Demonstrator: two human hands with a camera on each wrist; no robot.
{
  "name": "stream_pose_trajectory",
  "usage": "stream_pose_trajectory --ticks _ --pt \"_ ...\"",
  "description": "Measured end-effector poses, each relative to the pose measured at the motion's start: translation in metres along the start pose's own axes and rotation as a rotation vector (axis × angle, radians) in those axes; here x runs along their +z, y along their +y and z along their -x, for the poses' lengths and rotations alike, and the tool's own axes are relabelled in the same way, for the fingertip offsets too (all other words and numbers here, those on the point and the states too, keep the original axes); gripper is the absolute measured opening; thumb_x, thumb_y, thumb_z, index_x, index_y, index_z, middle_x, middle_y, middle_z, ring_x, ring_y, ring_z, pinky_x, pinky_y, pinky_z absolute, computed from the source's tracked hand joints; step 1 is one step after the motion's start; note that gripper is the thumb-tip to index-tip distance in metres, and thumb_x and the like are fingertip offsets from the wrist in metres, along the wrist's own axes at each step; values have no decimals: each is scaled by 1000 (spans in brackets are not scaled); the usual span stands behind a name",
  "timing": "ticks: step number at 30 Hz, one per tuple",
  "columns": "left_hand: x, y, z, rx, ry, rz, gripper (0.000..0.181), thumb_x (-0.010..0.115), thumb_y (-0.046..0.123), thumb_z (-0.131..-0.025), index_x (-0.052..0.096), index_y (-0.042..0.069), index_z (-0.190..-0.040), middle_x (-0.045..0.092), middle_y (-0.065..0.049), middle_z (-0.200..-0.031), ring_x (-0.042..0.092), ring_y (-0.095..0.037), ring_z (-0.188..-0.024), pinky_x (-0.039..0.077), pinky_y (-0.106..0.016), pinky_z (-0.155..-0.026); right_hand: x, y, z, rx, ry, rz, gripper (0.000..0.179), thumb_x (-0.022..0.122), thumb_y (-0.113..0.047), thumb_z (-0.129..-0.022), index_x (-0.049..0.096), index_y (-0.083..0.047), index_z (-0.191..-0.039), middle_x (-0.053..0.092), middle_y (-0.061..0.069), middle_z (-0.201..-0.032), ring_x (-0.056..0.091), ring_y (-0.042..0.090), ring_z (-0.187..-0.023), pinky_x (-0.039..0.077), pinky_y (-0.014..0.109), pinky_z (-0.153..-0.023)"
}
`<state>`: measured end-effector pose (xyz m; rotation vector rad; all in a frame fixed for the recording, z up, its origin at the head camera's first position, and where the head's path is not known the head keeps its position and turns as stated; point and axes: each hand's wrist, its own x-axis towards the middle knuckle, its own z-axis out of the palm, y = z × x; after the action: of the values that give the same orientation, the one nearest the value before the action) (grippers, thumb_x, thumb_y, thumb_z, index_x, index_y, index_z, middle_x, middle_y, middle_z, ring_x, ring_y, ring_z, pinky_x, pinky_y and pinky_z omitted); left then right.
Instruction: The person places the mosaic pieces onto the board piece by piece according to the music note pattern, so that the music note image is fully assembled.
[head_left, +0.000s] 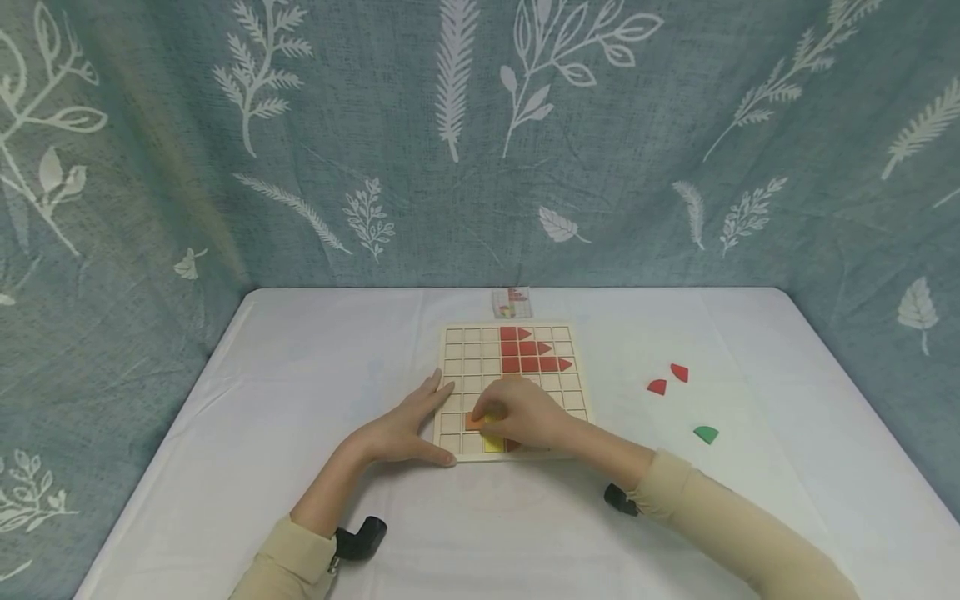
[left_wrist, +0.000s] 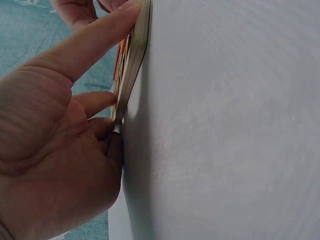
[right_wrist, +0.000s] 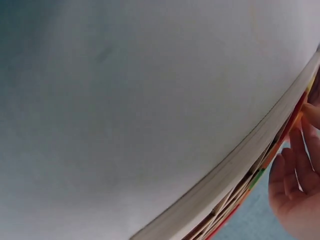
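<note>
A pale wooden grid board [head_left: 453, 354] lies on the white table, with rows of red tiles [head_left: 528, 349] in its upper part, each row ending in a point. My left hand [head_left: 401, 427] rests at the board's left side, fingers spread over the edge and thumb at the near corner. Low on the board, my right hand [head_left: 525, 412] pinches an orange tile [head_left: 472, 422] at its fingertips. Beside that tile is a yellow tile [head_left: 492, 444] in the bottom row. In the right wrist view, a green tile [right_wrist: 256, 178] shows on the board; my right hand hides it from the head view.
A small picture card [head_left: 512, 303] showing a coloured pattern lies behind the board. To the right are two loose red quarter-round pieces [head_left: 657, 387] and a green one [head_left: 706, 434]. A patterned blue-green curtain [head_left: 480, 208] hangs behind the table.
</note>
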<state>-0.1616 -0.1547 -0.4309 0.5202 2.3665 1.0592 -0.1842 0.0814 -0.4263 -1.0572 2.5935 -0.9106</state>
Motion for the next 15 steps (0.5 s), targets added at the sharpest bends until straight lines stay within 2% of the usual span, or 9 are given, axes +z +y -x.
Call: stream_pose_trajectory --ticks 5,7,9,11,15 --pt "1 -2 -1 -8 3 -5 108 84 34 -75 19 6 -156 -4 -15 -163 -3 -36 -148 11 -60 -114 2 0 -3 -84 -1 36 9 73 -15 -87 77 -13 -95 72 -6 -94 61 9 -91 48 28 -87" --pt "2 -1 -1 -12 5 -5 108 85 34 -75 19 6 -156 -4 -15 -163 -3 -35 -148 11 -60 -115 2 0 -1 -79 -9 29 10 72 -16 -88 77 -13 -96 71 -8 -94 60 8 -90 48 28 -86" --pt "2 -1 -1 -12 7 -7 108 84 34 -75 19 6 -156 -3 -15 -163 -3 -36 -148 11 -60 -115 -1 2 2 -43 -16 -1 10 71 -17 -89 77 -16 -98 70 -11 -96 59 6 -93 47 28 -88" --pt "3 -1 -2 -14 11 -9 109 85 34 -74 19 6 -156 -3 -14 -163 -3 -35 -148 11 -59 -115 -5 3 9 28 -14 -53 11 69 -18 -91 76 -18 -99 69 -13 -99 59 6 -96 48 29 -89" --pt "4 -3 -4 -28 24 -23 110 86 35 -72 20 7 -156 -3 -14 -163 -2 -34 -148 10 -57 -116 -17 14 26 162 52 -152 12 70 -21 -90 75 -21 -101 68 -15 -103 61 9 -99 51 32 -86"
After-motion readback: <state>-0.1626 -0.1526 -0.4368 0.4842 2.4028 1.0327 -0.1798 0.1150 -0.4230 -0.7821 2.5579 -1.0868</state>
